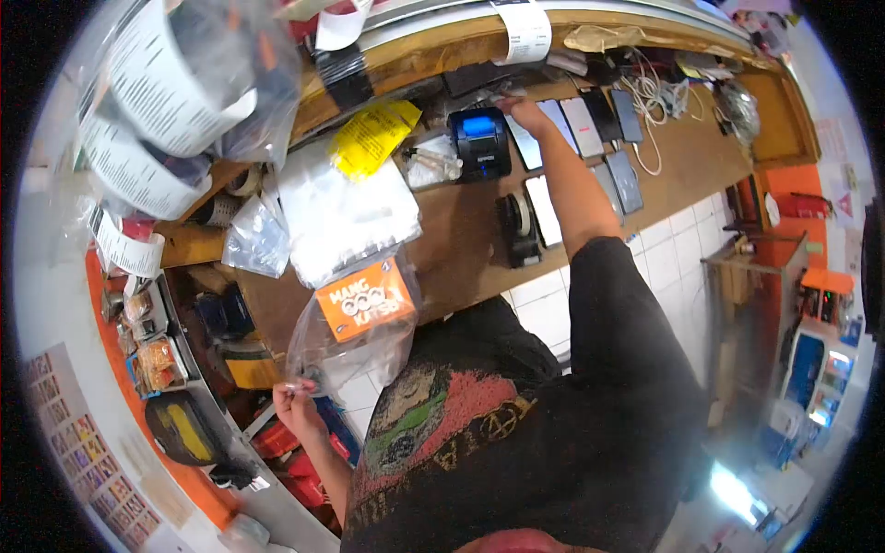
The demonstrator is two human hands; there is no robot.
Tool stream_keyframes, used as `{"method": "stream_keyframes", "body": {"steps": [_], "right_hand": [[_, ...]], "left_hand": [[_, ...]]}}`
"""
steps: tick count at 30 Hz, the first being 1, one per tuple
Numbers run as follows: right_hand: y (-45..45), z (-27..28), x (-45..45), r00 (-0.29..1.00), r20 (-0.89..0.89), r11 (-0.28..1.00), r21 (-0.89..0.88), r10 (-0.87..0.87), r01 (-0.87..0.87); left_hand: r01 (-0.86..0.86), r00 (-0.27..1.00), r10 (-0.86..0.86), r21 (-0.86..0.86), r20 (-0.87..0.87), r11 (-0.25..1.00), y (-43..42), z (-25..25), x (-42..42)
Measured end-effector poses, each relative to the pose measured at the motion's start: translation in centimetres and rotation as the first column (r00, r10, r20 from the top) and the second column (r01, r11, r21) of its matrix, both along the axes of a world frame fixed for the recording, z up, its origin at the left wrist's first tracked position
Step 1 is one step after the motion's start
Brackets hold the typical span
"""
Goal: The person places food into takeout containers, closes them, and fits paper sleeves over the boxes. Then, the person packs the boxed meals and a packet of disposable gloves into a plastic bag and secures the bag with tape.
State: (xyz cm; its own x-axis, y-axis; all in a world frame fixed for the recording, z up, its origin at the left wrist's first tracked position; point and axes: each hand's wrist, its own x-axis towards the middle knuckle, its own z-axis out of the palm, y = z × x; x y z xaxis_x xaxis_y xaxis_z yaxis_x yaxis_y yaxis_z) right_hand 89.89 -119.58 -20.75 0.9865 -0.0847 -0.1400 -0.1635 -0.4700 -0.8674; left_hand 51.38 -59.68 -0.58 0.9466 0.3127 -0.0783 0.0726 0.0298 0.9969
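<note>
The left hand [297, 407] pinches the gathered end of a clear, soft plastic bag [355, 361] between thumb and fingers; inside it, an orange box with white lettering [364, 300] sits at the brown counter's [452, 281] near edge. The film looks thin and slippery, the box probably light and stiff, so the bunched end seems the best hold. The right hand [525, 112] reaches beside a black receipt printer [479, 157], its grip unclear.

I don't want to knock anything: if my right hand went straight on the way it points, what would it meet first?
Your right hand would probably meet the dark flat object behind the printer, though depth there is unclear.
</note>
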Motion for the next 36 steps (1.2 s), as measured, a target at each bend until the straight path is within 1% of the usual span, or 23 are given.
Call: {"method": "stream_keyframes", "body": {"steps": [4, 6, 7, 10, 11, 12, 14, 15, 17, 18, 20, 22, 23, 24, 25, 26, 28, 30, 32, 33, 34, 35, 36], "right_hand": [[0.0, -3.0, 4.5, 0.979, -0.091, 0.973, -0.127, 0.184, -0.195], [0.2, -4.6, 4.7, 0.987, 0.100, 0.991, -0.063, 0.126, -0.120], [0.1, -5.0, 4.6, 0.994, 0.070, 0.992, 0.096, 0.080, -0.087], [-0.7, -2.1, 0.9, 0.998, 0.054, 0.978, 0.206, -0.020, 0.008], [-1.3, -0.6, -0.8, 0.997, 0.046, 0.932, 0.360, -0.062, 0.041], [-1.5, 0.3, -2.5, 0.997, 0.050, 0.935, 0.354, -0.058, 0.036], [-2.0, 1.4, -5.7, 0.938, 0.188, 0.869, 0.462, -0.291, 0.176], [-2.5, 1.7, -7.0, 0.938, 0.188, 0.872, 0.455, -0.292, 0.180], [-3.6, 1.7, -9.3, 0.900, 0.136, 0.683, 0.700, -0.415, 0.209], [-3.7, 2.5, -10.5, 0.897, 0.139, 0.687, 0.695, -0.419, 0.213], [-3.6, 5.3, -12.6, 0.856, 0.009, 0.549, 0.770, -0.517, 0.323], [-3.6, 6.3, -13.8, 0.838, 0.007, 0.535, 0.772, -0.546, 0.342], [-3.5, 6.7, -14.4, 0.829, -0.010, 0.509, 0.785, -0.559, 0.353], [-3.4, 7.0, -14.9, 0.820, -0.028, 0.482, 0.798, -0.572, 0.363], [-2.9, 7.5, -15.4, 0.826, 0.011, 0.491, 0.808, -0.563, 0.324], [-2.4, 8.0, -15.9, 0.823, 0.014, 0.492, 0.808, -0.568, 0.326], [-0.9, 9.6, -16.9, 0.831, -0.030, 0.379, 0.880, -0.556, 0.285], [0.7, 10.8, -17.9, 0.844, -0.024, 0.393, 0.878, -0.535, 0.274], [3.2, 13.2, -19.2, 0.885, -0.106, 0.305, 0.914, -0.453, 0.266], [4.2, 13.1, -19.4, 0.887, -0.159, 0.189, 0.946, -0.433, 0.262], [4.2, 11.0, -19.7, 0.946, -0.121, 0.120, 0.979, -0.300, 0.163], [5.2, 14.1, -19.9, 0.988, -0.051, 0.207, 0.975, -0.144, 0.081], [6.8, 15.6, -20.7, 0.998, -0.025, 0.241, 0.970, -0.054, 0.038]], "left_hand": [[-0.112, 0.991, 0.107, -0.061, -0.074, 0.992, -2.0, 0.2, -0.5], [-0.225, 0.973, 0.223, -0.027, -0.052, 0.974, -2.9, 0.0, -0.7], [-0.202, 0.979, 0.202, 0.020, -0.029, 0.979, -3.2, -0.1, -0.6], [-0.260, 0.965, 0.262, 0.060, -0.032, 0.964, -4.7, 0.6, -0.1], [-0.265, 0.963, 0.267, 0.054, -0.028, 0.963, -4.7, 0.4, 0.0], [-0.271, 0.962, 0.272, 0.018, -0.029, 0.962, -4.3, 0.1, 0.0], [-0.272, 0.962, 0.271, -0.022, -0.036, 0.962, -4.7, -0.1, 0.3], [-0.275, 0.961, 0.275, -0.002, -0.031, 0.962, -5.2, 0.2, 0.8], [-0.272, 0.962, 0.272, 0.010, -0.030, 0.962, -5.1, -0.4, 0.9], [-0.234, 0.972, 0.233, 0.062, 0.015, 0.970, -4.1, -1.3, 0.7], [-0.188, 0.981, 0.183, 0.109, 0.060, 0.976, -3.8, -2.1, 1.0], [-0.221, 0.974, 0.227, 0.277, 0.011, 0.935, -4.9, -0.4, 1.9], [-0.285, 0.935, 0.342, 0.373, -0.097, 0.883, -6.0, 1.2, 2.2], [-0.278, 0.937, 0.335, 0.371, -0.098, 0.886, -6.6, 2.2, 2.7], [-0.315, 0.886, 0.463, 0.704, -0.023, 0.637, -6.9, 2.8, 3.3], [-0.294, 0.831, 0.547, 0.915, 0.102, 0.277, -7.4, 3.6, 3.9], [-0.369, 0.847, 0.501, 0.877, 0.179, 0.309, -10.0, 5.6, 5.9], [-0.416, 0.907, 0.253, 0.815, 0.337, 0.403, -12.3, 6.6, 8.1], [-0.228, 0.966, 0.036, 0.772, 0.258, 0.594, -15.5, 7.4, 10.0], [-0.107, 0.976, -0.081, 0.769, 0.202, 0.631, -17.3, 7.7, 10.6], [0.016, 0.969, -0.198, 0.758, 0.150, 0.652, -19.3, 7.9, 11.2], [0.206, 0.912, -0.396, 0.718, 0.105, 0.665, -21.1, 7.6, 12.2], [0.395, 0.874, -0.485, 0.538, 0.030, 0.745, -23.8, 7.5, 13.0]]}}
